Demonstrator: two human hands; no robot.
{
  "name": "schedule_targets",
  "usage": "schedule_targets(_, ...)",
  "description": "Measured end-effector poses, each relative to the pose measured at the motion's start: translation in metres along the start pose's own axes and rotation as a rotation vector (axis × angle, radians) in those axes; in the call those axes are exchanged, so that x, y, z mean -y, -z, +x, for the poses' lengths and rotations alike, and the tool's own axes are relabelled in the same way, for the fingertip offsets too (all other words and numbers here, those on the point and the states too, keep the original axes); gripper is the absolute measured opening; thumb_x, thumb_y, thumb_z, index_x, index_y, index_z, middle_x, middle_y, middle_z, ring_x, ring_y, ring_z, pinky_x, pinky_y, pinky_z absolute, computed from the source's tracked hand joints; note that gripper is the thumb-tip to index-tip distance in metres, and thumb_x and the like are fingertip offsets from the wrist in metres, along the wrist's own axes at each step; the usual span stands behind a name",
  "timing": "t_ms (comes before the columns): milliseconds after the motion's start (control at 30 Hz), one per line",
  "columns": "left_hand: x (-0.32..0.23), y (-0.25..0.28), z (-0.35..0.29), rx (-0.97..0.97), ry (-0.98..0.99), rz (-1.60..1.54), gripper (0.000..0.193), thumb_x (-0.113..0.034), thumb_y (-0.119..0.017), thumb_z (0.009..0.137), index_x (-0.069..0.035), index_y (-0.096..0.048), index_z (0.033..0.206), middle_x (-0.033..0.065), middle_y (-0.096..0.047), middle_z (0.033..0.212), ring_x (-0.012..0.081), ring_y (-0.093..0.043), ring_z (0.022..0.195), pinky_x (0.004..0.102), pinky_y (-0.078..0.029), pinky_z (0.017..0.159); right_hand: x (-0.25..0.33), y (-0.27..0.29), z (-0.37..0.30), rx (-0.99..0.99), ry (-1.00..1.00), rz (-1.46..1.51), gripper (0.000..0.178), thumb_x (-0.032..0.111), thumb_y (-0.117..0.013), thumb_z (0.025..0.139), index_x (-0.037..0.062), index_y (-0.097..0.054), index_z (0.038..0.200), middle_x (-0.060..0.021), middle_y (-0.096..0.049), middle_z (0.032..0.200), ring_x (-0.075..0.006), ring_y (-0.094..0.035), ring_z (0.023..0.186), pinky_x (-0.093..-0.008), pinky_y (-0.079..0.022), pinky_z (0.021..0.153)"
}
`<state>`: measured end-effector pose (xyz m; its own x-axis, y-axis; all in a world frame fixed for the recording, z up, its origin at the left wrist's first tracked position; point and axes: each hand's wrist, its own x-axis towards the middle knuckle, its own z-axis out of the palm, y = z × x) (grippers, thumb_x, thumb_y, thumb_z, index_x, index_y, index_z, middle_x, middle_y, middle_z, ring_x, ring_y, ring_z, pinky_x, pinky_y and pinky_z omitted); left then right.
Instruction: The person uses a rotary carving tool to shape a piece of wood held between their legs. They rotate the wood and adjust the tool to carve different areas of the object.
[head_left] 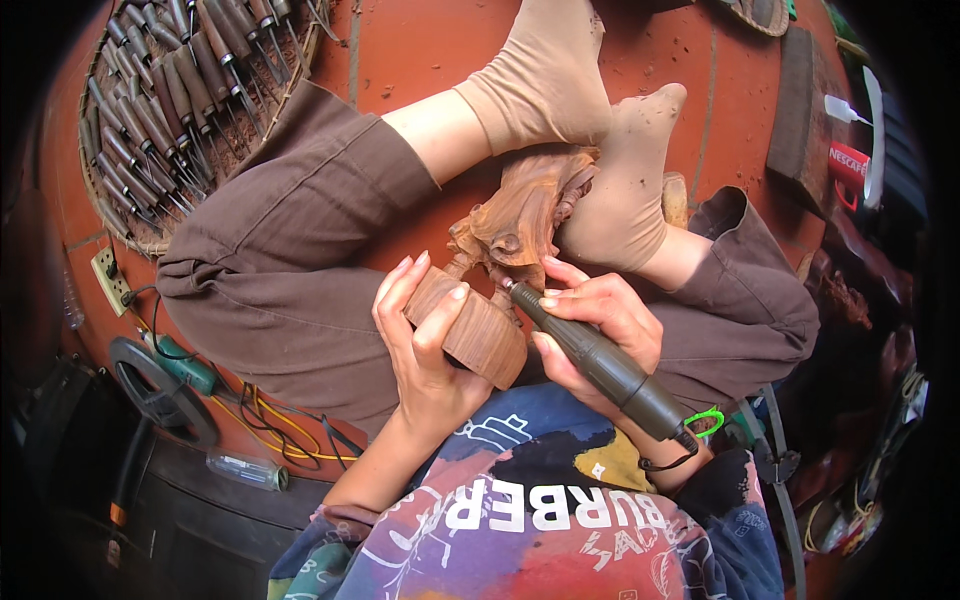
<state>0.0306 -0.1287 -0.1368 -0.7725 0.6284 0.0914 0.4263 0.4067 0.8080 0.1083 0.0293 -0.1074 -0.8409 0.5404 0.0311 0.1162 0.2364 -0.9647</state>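
beside my socked feet lies the wooden carving, its long axis running away from me and slightly right. my left hand, the nearer, is wrapped around its blocky base; my right hand grips the dark rotary tool, slanting forward-left, its small tip at the narrow middle, contact unclear.

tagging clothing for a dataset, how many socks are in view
2. One beige sock is at top centre, above the wood carving; the second sock is just right of the carving. No others show, though clutter could hide some.
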Motion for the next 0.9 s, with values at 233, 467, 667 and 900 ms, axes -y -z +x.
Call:
schedule_targets(233, 0.001, 0.001, 0.001, 0.026, -0.004, 0.012, 0.078, -0.015, -0.087, 0.064, -0.009, -0.041, 0.126, 0.0290, -0.040, 0.136, 0.0440, -0.044, 0.124, 0.0554, -0.036, 0.104, 0.002, 0.002, 0.000, 0.077, -0.012, -0.010, 0.027, -0.005, -0.076, 0.071, -0.0028, -0.065, 0.095, -0.0131, -0.062, 0.091, -0.0262, -0.067, 0.088, -0.0536, -0.050, 0.100)
schedule_targets(467, 0.001, -0.001, 0.000, 0.013, -0.003, 0.018, 0.078, -0.015, -0.087, 0.063, -0.010, -0.041, 0.125, 0.0291, -0.040, 0.136, 0.0443, -0.044, 0.124, 0.0555, -0.036, 0.103, 0.003, 0.000, -0.005, 0.028, -0.013, -0.017, 0.026, -0.006, -0.076, 0.070, -0.0035, -0.064, 0.094, -0.0129, -0.061, 0.089, -0.0249, -0.066, 0.086, -0.0530, -0.050, 0.100)
schedule_targets(667, 0.002, -0.002, -0.001, -0.016, 0.015, -0.036, 0.077, -0.012, -0.086, 0.060, -0.013, -0.045, 0.125, 0.0276, -0.041, 0.136, 0.0458, -0.042, 0.124, 0.0562, -0.035, 0.104, 0.007, 0.004, 0.006, 0.087, -0.070, 0.040, 0.025, -0.007, -0.075, 0.070, -0.0037, -0.065, 0.092, -0.0127, -0.063, 0.085, -0.0217, -0.066, 0.081, -0.0509, -0.051, 0.099)
schedule_targets(900, 0.001, 0.002, -0.001, 0.047, 0.002, 0.035, 0.080, -0.016, -0.088, 0.062, -0.016, -0.042, 0.127, 0.0272, -0.039, 0.137, 0.0493, -0.038, 0.130, 0.0590, -0.035, 0.104, 0.003, 0.006, -0.004, 0.038, -0.091, 0.083, 0.024, -0.004, -0.075, 0.073, -0.0038, -0.065, 0.095, -0.0122, -0.059, 0.088, -0.0206, -0.064, 0.082, -0.0556, -0.049, 0.101)
